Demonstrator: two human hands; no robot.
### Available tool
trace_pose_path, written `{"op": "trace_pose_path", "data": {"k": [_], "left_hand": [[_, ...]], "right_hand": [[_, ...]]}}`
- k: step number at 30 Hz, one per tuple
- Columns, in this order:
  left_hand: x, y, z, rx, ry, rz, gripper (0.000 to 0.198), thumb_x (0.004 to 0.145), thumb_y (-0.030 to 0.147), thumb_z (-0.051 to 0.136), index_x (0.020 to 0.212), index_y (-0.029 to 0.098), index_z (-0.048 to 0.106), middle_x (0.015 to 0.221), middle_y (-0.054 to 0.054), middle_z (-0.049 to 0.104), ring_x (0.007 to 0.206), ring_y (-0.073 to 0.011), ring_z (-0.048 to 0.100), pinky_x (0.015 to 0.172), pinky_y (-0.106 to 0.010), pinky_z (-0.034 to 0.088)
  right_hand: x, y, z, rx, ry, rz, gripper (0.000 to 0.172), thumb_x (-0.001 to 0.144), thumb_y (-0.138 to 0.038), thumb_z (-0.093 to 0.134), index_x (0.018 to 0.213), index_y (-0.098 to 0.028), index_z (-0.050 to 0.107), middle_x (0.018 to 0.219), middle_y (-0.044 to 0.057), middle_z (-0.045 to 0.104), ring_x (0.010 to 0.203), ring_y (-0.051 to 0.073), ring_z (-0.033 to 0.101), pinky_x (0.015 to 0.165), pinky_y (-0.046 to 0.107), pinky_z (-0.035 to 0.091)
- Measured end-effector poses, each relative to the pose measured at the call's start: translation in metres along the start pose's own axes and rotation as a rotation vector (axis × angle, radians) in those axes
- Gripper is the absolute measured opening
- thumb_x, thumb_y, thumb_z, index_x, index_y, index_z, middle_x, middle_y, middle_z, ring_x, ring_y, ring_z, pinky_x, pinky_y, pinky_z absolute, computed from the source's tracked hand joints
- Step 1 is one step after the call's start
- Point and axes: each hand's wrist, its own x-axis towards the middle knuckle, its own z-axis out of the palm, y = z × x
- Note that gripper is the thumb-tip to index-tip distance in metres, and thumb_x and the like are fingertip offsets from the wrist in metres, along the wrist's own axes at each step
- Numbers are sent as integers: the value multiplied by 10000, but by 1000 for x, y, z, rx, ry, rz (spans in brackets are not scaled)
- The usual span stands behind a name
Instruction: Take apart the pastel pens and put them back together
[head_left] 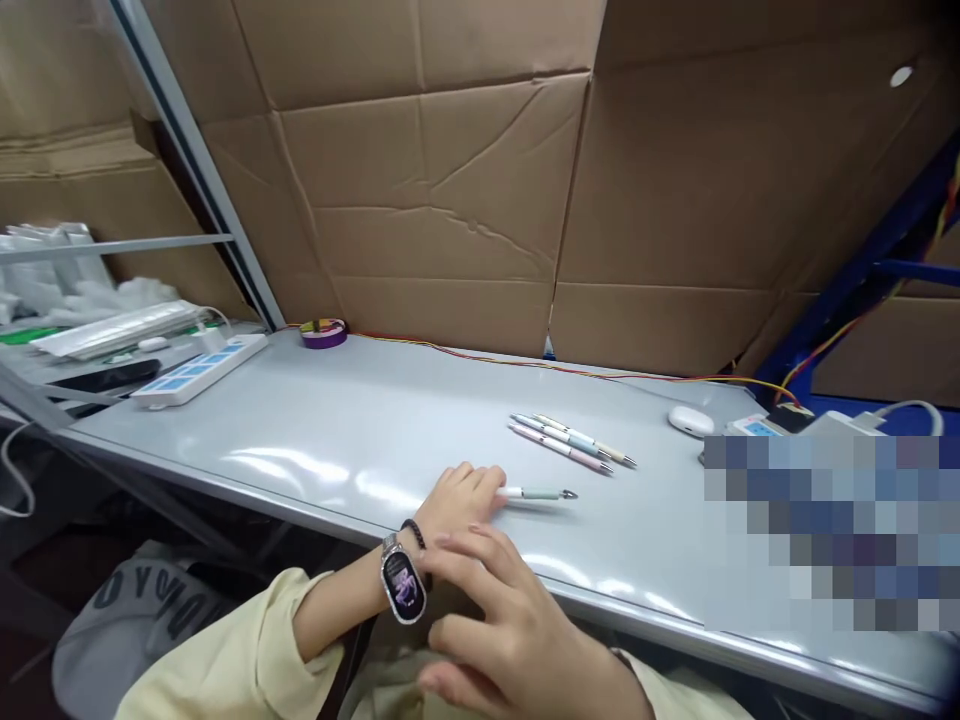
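My left hand (461, 500), with a smartwatch (403, 585) at its wrist, is closed on one end of a white and green pen (541, 494). The pen's tip points right, just above or on the grey table. My right hand (502, 620) is nearer to me, its fingers apart and slightly bent, with nothing in it. Farther back lie three more pens side by side: a pink and white one (559, 448), a light blue one (574, 438) and a cream one (600, 447).
A roll of purple tape (324, 334) sits at the back left, near a white power strip (202, 372). Red and yellow wires (465, 352) run along the cardboard wall (450, 180). A white earbud case (691, 421) lies at right, beside a blurred patch. The table's front edge (645, 610) is close to me.
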Motion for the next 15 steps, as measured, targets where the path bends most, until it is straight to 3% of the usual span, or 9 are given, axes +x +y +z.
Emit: {"op": "trace_pose_path", "data": {"k": [6, 12, 15], "left_hand": [[-2, 4, -8, -18, -24, 10, 123, 925, 182, 361, 889, 178, 479, 788, -24, 538, 728, -201, 460, 662, -326, 376], [-3, 3, -6, 55, -61, 92, 64, 834, 175, 490, 897, 181, 504, 911, -48, 538, 775, -218, 459, 690, -350, 378], [-3, 2, -5, 1, -26, 68, 112, 901, 163, 396, 957, 177, 492, 939, -57, 553, 817, -222, 468, 717, -354, 386]], "right_hand": [[5, 3, -12, -2, 118, 88, 134, 842, -187, 505, 848, -172, 638, 1009, 86, 625, 1014, 205, 511, 883, 359, 452], [1, 17, -24, -98, 79, 240, 171, 851, -149, 478, 939, -204, 615, 1103, 90, 596, 1055, 218, 505, 868, 391, 469], [-8, 32, -41, -197, 21, 412, 240, 867, -184, 469, 1082, -209, 571, 1198, 115, 534, 1111, 239, 490, 879, 418, 469]]}}
